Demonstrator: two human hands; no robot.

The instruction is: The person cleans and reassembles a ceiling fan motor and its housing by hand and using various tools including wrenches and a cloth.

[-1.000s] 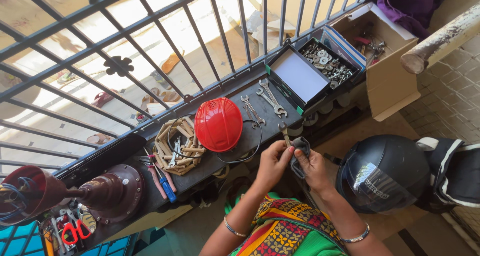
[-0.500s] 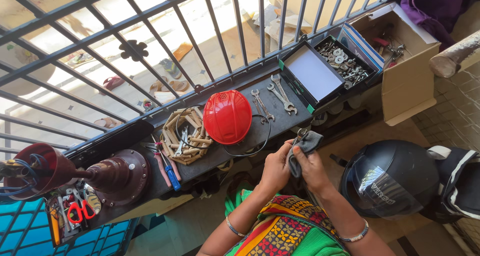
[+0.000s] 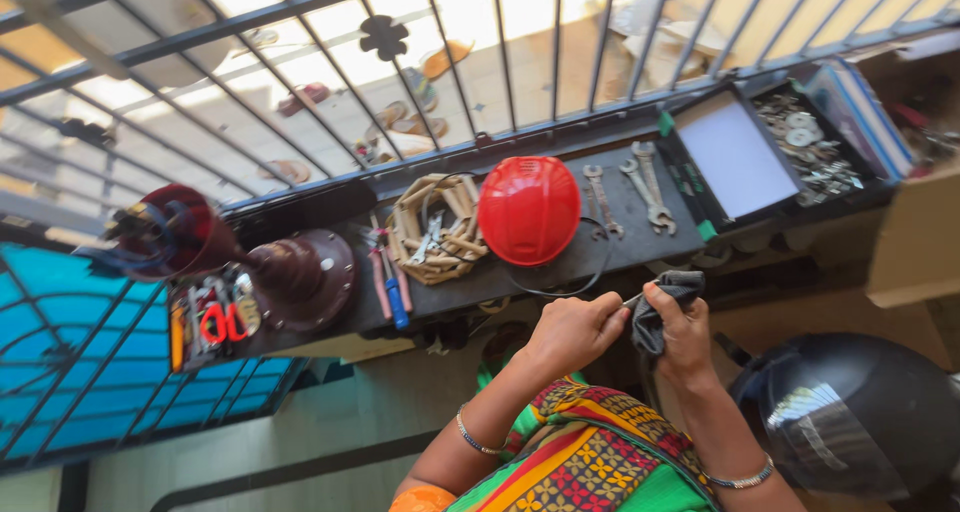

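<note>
My left hand (image 3: 572, 332) is closed around a thin metal tool (image 3: 632, 299), only its short end showing beside the fist. My right hand (image 3: 683, 334) grips a dark grey cloth (image 3: 668, 294) that is bunched over the tool's other end. Both hands meet just in front of a dark ledge (image 3: 560, 267) below a metal window grille. On the ledge behind the hands sits a red hard hat (image 3: 528, 209), with several spanners (image 3: 634, 182) to its right.
A woven basket of small tools (image 3: 433, 230), screwdrivers (image 3: 388, 282), a brown motor part (image 3: 300, 272) and red-handled pliers (image 3: 213, 321) line the ledge's left. An open box of metal parts (image 3: 770, 152) stands right. A black helmet (image 3: 850, 412) lies at lower right.
The view has swung so the ledge and its things sit further right and higher. Both hands stay together on the tool and cloth, shifting slightly along it.
</note>
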